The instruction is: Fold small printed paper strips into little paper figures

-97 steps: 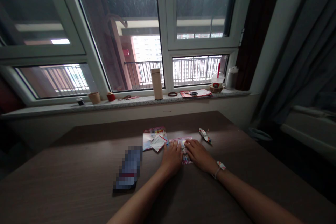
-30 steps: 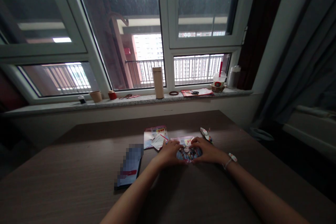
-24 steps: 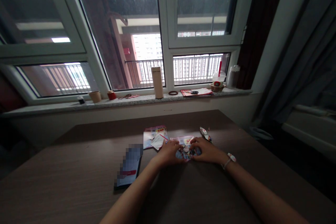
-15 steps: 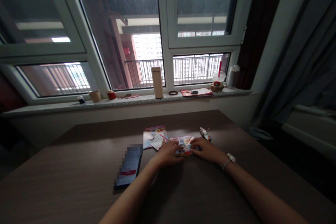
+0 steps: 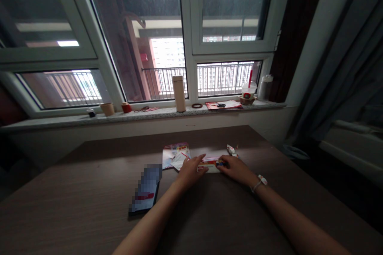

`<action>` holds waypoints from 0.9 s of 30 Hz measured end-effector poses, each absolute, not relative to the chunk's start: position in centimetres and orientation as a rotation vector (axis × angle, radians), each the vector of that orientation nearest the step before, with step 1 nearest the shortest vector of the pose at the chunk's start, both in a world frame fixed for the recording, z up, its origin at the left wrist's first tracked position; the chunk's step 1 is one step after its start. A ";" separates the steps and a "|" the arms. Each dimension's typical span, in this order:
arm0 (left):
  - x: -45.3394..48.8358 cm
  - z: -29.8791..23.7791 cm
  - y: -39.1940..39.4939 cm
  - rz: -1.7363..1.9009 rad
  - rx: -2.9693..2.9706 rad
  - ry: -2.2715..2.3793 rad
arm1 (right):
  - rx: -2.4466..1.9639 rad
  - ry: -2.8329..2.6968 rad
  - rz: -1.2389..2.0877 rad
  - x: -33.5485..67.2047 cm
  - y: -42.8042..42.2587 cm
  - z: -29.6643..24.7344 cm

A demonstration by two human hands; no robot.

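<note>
A colourful printed paper sheet [image 5: 209, 169] lies on the table between my two hands, its near edge turned up to show a pale strip. At its left end rests my left hand [image 5: 192, 169], fingers spread, the thumb touching the sheet and the index finger apart from it. My right hand [image 5: 235, 168] has its thumb and bent fingers closed on the sheet's right end. Left of my left hand are a folded white paper piece [image 5: 178, 161] and another printed sheet [image 5: 169, 155]. A crumpled or folded paper piece [image 5: 231, 150] lies beyond my right hand.
A phone [image 5: 147, 187] lies left of my left forearm. Along the windowsill [image 5: 155, 114] stand a beige flask [image 5: 178, 93], a paper cup [image 5: 107, 108], a drink cup with a red straw [image 5: 248, 90] and a clear bottle [image 5: 265, 87]. Scissors [image 5: 220, 105] lie on red papers there.
The sheet's near edge has been folded over, away from me, and a pale strip now shows. My left hand's fingers have spread and lifted slightly; my right hand's fingers have curled in.
</note>
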State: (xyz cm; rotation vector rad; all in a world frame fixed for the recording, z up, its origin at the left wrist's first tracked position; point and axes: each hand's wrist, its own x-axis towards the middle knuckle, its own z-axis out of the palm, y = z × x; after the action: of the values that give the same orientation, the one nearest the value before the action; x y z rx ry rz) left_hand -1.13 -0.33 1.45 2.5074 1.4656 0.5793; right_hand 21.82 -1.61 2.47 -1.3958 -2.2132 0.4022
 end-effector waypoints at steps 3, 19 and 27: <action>-1.0 1.2 -0.3 0.608 2.512 1.506 | -1.429 -2.175 0.389 21.7 -1.4 2.2; -1.2 -0.4 -0.2 0.545 2.626 1.542 | -1.469 -2.075 0.190 20.5 -1.1 -0.1; -1.1 0.2 -0.5 0.544 2.639 1.519 | -1.310 -2.178 0.131 21.1 -1.5 0.4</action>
State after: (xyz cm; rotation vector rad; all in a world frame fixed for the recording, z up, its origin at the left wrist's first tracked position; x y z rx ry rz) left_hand -1.09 -0.46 0.19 2.6387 1.5194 0.5438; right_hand 21.06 -1.50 0.42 -1.3099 -2.1776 0.1314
